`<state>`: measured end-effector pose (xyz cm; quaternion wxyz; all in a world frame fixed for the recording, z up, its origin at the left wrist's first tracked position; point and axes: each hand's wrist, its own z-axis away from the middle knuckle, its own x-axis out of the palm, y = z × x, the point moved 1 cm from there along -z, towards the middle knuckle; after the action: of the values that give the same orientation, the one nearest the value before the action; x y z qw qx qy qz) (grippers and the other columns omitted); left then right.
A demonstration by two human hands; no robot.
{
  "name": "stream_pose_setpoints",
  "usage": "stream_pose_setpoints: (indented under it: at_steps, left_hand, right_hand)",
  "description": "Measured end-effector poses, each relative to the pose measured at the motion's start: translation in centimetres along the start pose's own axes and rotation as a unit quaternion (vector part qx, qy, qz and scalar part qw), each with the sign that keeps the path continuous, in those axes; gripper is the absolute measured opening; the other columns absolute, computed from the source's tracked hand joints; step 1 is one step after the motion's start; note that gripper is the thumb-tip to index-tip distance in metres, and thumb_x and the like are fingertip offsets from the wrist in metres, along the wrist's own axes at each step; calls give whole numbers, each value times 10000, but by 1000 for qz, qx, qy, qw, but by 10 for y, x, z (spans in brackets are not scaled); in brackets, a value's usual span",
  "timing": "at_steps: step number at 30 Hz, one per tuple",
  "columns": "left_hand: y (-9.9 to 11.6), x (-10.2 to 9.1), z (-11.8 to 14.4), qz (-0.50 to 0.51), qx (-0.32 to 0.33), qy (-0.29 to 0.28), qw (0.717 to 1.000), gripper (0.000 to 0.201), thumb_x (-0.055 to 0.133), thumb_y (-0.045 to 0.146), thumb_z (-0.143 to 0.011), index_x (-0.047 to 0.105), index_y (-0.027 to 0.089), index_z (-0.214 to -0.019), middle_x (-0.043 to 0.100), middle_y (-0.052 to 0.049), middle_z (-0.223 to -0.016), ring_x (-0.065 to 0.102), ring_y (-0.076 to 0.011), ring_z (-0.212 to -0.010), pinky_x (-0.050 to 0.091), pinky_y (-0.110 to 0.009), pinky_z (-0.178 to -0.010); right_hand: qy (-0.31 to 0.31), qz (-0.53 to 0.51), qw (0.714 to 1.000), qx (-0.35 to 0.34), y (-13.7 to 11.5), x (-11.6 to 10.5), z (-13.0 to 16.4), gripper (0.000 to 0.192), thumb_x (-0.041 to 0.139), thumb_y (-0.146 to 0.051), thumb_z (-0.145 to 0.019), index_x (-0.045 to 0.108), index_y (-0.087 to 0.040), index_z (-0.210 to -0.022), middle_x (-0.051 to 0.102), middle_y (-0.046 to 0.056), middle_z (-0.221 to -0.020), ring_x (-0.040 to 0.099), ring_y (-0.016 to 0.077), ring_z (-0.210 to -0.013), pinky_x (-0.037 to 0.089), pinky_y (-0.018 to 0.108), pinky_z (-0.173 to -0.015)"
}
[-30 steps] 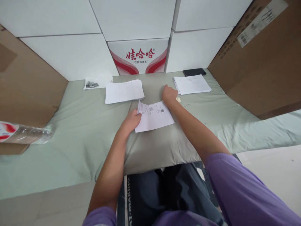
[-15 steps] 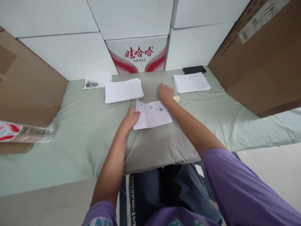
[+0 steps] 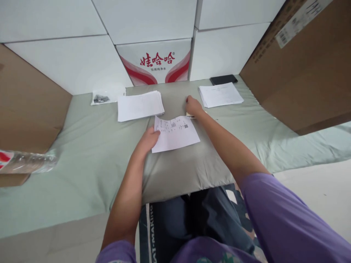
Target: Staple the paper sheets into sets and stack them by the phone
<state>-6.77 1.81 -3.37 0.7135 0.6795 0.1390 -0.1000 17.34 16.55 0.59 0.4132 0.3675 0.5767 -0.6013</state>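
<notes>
My left hand [image 3: 150, 138] grips the left edge of a printed sheet of paper [image 3: 175, 140], thumb on top. The sheet has small text and a square code near its upper right, and it curls slightly at the top. Beyond the sheet's upper right corner, my right hand [image 3: 193, 106] is closed, with its fingertips hidden; whether anything is in it I cannot make out. A small cream-coloured object [image 3: 189, 114] shows under the right wrist, partly covered. To the left lies a stack of white papers [image 3: 141, 106], and to the right a second paper stack [image 3: 221, 95].
Behind the stacks are a black phone [image 3: 223, 79] and a clear bag with dark small pieces [image 3: 101, 98]. White cartons [image 3: 157, 62] wall off the back. Brown boxes [image 3: 298, 73] flank the green cloth surface [image 3: 90, 153], with a plastic bottle [image 3: 30, 162] at left.
The view has shifted slightly. The cream object, earlier right of my right wrist, now shows partly beneath it and farther left. My left hand still holds the sheet, which lies a little flatter.
</notes>
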Motion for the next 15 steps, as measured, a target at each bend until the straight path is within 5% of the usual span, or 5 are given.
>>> stream_pose_setpoints:
  at_steps: [15]
  left_hand:
    - [14, 1, 6, 21, -73, -10, 997, 368, 594, 212, -801, 743, 200, -1138, 773, -85, -1100, 692, -307, -1144, 494, -560, -1093]
  right_hand:
    - [73, 105, 992, 24, -32, 13, 15, 457, 279, -76, -998, 553, -150, -1357, 637, 221, -1261, 614, 342, -1187, 408, 504, -978]
